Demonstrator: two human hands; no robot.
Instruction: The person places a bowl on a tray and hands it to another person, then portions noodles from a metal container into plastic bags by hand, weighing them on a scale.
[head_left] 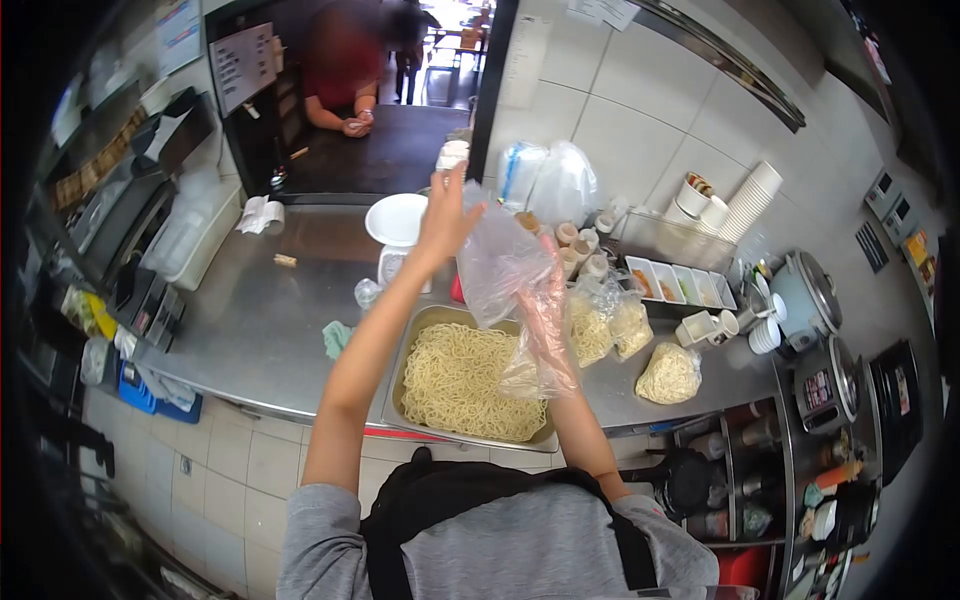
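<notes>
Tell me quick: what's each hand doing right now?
Left hand: raised, holding the clear plastic bag by its rim.
Right hand: wrapped in plastic, against the bag; grip cannot be told.

White bowl (397, 218) on a scale (392, 264); green cloth (337, 338) on the steel counter (255, 320); stacked white cups (752, 200) against the tiled wall (620, 130); rice cooker (808, 292) at right.

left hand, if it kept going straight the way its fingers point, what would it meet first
Probably the small white container just beyond the left hand, by the dark counter; depth is unclear, so it might pass above it.
</notes>
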